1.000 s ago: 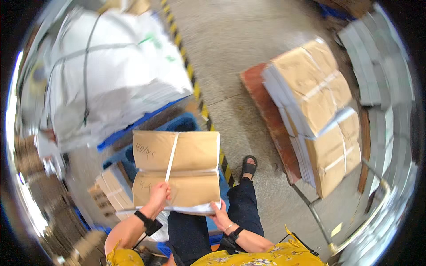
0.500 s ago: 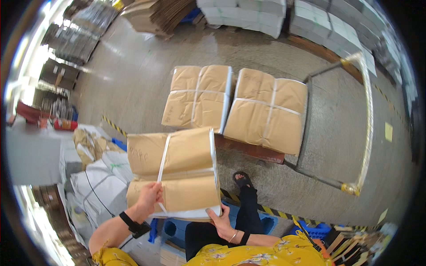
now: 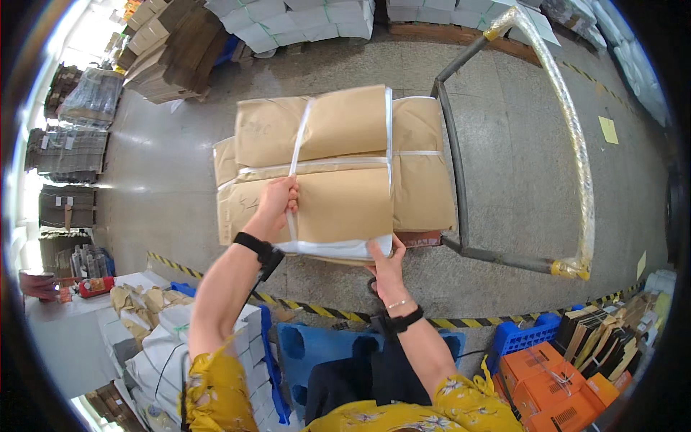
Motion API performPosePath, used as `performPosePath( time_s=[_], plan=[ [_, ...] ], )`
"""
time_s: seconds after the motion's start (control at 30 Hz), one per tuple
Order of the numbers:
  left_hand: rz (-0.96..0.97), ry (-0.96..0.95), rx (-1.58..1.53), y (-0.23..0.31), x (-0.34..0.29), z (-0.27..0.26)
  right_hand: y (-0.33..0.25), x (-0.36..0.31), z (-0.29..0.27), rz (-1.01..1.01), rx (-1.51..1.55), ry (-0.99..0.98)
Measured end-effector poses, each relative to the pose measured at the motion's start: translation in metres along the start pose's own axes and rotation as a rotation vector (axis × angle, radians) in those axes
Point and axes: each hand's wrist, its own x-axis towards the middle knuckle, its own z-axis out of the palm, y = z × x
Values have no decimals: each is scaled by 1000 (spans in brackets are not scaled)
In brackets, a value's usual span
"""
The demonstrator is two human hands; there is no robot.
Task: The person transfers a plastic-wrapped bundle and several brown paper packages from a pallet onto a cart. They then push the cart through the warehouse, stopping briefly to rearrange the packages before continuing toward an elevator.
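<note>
My left hand (image 3: 277, 198) is closed round the white strap (image 3: 301, 137) of a brown paper-wrapped bundle (image 3: 342, 201). At the bundle's near right corner, my right hand (image 3: 387, 268) grips the edge, thumb on the white side and fingers partly hidden. The bundle is over two similar wrapped bundles, a right one (image 3: 423, 176) and a left one (image 3: 225, 162), and covers most of them. I cannot tell whether it touches them. These lower bundles lie on a cart with a red bed (image 3: 421, 239).
The cart's bent metal handle (image 3: 574, 144) rises on the right. Near me lie a blue pallet (image 3: 306, 345), black-and-yellow floor tape (image 3: 338, 312) and an orange case (image 3: 543, 381). White wrapped stacks (image 3: 302, 25) and flat cardboard (image 3: 169, 54) stand at the back; a white-covered pile (image 3: 162, 353) is at left.
Both hands have carried the bundle forward, from beside the cart to over the two bundles on it. My arms are stretched further out, and the view has shifted.
</note>
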Motion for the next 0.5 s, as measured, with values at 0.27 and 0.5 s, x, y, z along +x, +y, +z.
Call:
performPosePath(
  time_s=[0.27,0.5],
  plan=[
    [-14,-149,-171,-27,32,-2,15,13,-26,-61,-74,-17],
    [18,-148,-324,-41,38,-9,16,15,-31,-70,-256,2]
  ],
)
